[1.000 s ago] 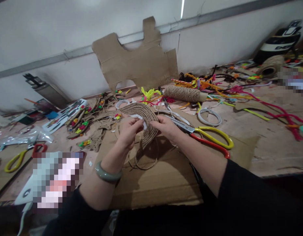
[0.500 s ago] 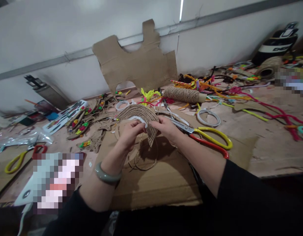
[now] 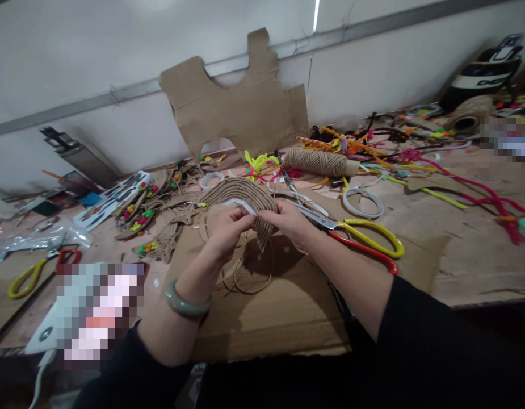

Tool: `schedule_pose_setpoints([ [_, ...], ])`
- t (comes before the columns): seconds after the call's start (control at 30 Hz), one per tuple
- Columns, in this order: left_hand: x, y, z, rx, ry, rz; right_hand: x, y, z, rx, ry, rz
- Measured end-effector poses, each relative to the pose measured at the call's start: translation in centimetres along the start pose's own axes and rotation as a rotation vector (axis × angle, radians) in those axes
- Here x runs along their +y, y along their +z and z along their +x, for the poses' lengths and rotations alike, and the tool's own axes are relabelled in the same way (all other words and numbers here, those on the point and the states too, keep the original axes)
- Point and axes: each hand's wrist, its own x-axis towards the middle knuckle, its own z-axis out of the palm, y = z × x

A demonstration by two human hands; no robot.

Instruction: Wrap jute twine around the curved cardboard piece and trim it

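A curved piece of jute twine [image 3: 240,192], laid in close parallel rows, is held up in front of me. White tape or paper [image 3: 239,203] shows along its inner edge. My left hand [image 3: 230,230] is closed, thumb and fingers pinched at that inner edge. On the other side, my right hand [image 3: 288,221] grips the rows, with the thumb on top and fingers behind. A loose loop of twine [image 3: 249,289] hangs below, over a cardboard sheet [image 3: 271,332]. Right of my hands lie large scissors [image 3: 368,238] with one yellow and one red handle.
Behind the hands lie a twine spool [image 3: 315,163] and a white tape roll [image 3: 363,203]. Finished-looking twine pieces with coloured knots [image 3: 138,218] sit at left, near second scissors [image 3: 30,278]. Cut cardboard [image 3: 240,113] leans on the wall. Bright cords [image 3: 449,176] spread at right.
The lower end of the twine piece has swung slightly rightward and now ends in a narrower point. My left hand has shifted a little right along the inner edge, closer to the right hand.
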Motion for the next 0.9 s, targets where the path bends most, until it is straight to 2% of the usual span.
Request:
schedule_pose_setpoints([
  [0.43,0.21,-0.08,-0.21,-0.053,-0.034,-0.018,-0.06,0.02,0.03,0.033,0.001,0.038],
  [0.9,0.48,0.04,-0.19,-0.031,0.043,-0.024,0.07,-0.08,0.06,-0.007,0.007,0.083],
])
